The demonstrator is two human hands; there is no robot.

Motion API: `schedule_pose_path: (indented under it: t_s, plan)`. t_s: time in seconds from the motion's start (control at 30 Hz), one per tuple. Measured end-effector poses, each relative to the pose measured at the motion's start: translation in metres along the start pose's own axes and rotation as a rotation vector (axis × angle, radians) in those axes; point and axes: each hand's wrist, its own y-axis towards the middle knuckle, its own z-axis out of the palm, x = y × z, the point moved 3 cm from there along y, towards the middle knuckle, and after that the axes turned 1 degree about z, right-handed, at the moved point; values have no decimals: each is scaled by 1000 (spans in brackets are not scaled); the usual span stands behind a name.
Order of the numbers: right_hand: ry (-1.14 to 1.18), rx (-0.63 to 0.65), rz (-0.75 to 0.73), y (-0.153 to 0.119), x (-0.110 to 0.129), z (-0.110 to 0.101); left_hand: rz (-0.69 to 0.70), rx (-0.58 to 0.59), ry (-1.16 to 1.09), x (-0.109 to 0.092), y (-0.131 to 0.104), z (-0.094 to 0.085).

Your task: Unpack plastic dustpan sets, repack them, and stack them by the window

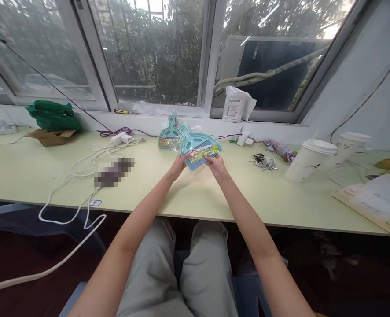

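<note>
A teal mini dustpan and brush set point(200, 149) in clear plastic wrap, with a colourful label across it, is held above the table. My left hand point(178, 166) grips its lower left edge, and my right hand point(216, 165) pinches its right side. Blue bristles show below the label. Just behind, to the left, more wrapped dustpan sets point(169, 134) stand near the window ledge, partly covered by the held one.
White cables point(72, 176) and adapters point(121, 138) lie on the left, near a green bag point(51, 115) and a cardboard box point(51, 136). Keys point(264, 162), white cups point(310, 160) and a paper bag point(376, 200) are on the right. A yellow screwdriver point(121, 111) rests on the ledge.
</note>
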Motion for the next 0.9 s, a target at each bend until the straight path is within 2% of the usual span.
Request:
schedule_pose_path:
  t_s: [0.07, 0.27, 0.53, 0.73, 0.83, 0.9]
  plan:
    - [-16, 22, 38, -1, -2, 2, 15, -33, 20, -2, -1, -4]
    - [-35, 86, 84, -1, -1, 3, 21, -34, 16, 1, 1, -10]
    - [20, -119, 181, 10, -10, -10, -15, -8, 31, 8, 2, -10]
    - [-20, -182, 195, 13, -11, -21, -18, 59, 49, 11, -1, -6]
    - [-33, -140, 194, 11, -7, -18, -18, 47, 47, 9, -1, -7]
    - [-16, -31, 166, 8, -5, -11, 2, 8, 44, 5, 0, -11]
